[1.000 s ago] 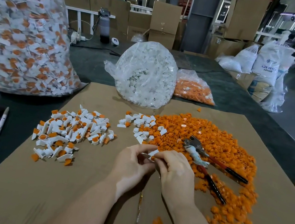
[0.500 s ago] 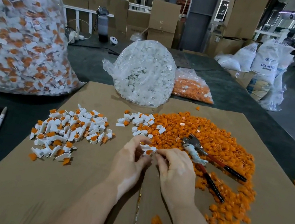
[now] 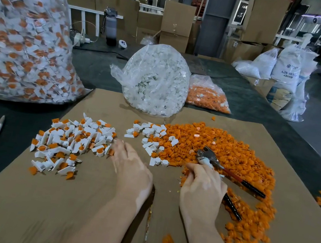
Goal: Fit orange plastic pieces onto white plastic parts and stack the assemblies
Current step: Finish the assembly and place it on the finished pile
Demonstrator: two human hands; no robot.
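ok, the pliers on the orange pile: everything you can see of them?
The pliers lie flat on the heap of loose orange pieces, grey metal head toward the far left, two handles splayed toward the near right, red shanks with black grips. A whitish wrap sits just behind the head. The right hand lies beside them; contact cannot be told.

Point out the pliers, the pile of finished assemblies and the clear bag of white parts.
pliers (image 3: 206,153): head view, on the metal head.
pile of finished assemblies (image 3: 72,140): head view, middle of the pile.
bag of white parts (image 3: 156,80): head view, centre of the bag's front.
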